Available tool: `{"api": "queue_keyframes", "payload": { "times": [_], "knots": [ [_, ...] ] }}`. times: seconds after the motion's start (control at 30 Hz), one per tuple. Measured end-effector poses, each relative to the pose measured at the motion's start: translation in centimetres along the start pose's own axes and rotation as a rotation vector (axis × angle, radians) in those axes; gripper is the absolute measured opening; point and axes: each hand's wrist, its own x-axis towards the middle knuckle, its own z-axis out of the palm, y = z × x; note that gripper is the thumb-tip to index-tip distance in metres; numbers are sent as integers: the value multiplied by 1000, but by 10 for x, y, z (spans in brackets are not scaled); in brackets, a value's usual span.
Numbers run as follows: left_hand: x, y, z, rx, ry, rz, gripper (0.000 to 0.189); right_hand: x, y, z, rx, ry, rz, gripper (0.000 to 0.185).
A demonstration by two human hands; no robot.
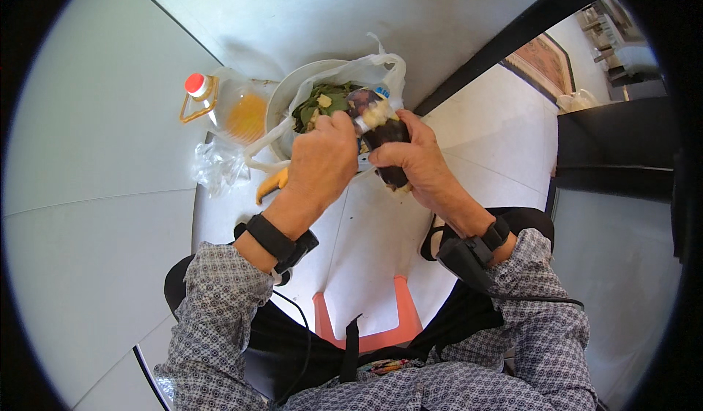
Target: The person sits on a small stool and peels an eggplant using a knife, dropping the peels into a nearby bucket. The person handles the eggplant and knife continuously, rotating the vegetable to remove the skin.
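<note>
My right hand (413,156) grips a dark root vegetable or tuber (391,136) with pale, peeled-looking patches, held over the near right side of a lined bin. My left hand (327,150) is curled beside the vegetable's upper end; what its fingers hold is hidden. The white round bin (277,95) has a white plastic bag (395,66) draped over its rim. Inside lie green leaves (307,109) and pale scraps (324,101). A reddish-brown rounded piece (362,101) shows just beyond my fingers.
Left of the bin stands a clear plastic jug (241,114) with a red cap and yellow contents. Crumpled clear plastic (219,164) and a yellow-orange object (272,185) lie nearby. An orange-red stool (379,341) is below me. A dark cabinet (615,136) stands at right.
</note>
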Motion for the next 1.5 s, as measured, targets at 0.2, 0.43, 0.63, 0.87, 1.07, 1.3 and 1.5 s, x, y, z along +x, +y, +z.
{"api": "queue_keyframes", "payload": {
  "times": [0.2,0.43,0.63,0.87,1.07,1.3,1.5],
  "knots": [
    [11,-22,8,-193,22,-186,13,-4,-1,4,-31,-71,-15,65],
    [27,-25,-18,-1271,-554,-859,12,2,-10,-8,168,33,46,54],
    [29,-23,-31,-1609,-715,-969,11,8,-13,-19,309,-8,43,48],
    [27,-31,-32,-2046,-876,-929,14,9,-19,-16,547,-174,147,45],
    [21,-32,-34,-2049,-920,-926,15,19,-21,-11,654,-250,166,48],
    [11,-36,-40,-2008,-926,-967,14,30,-21,-9,728,-241,124,52],
    [1,-40,-55,-1850,-814,-975,12,33,-16,-10,713,-197,171,43]
  ]
}}
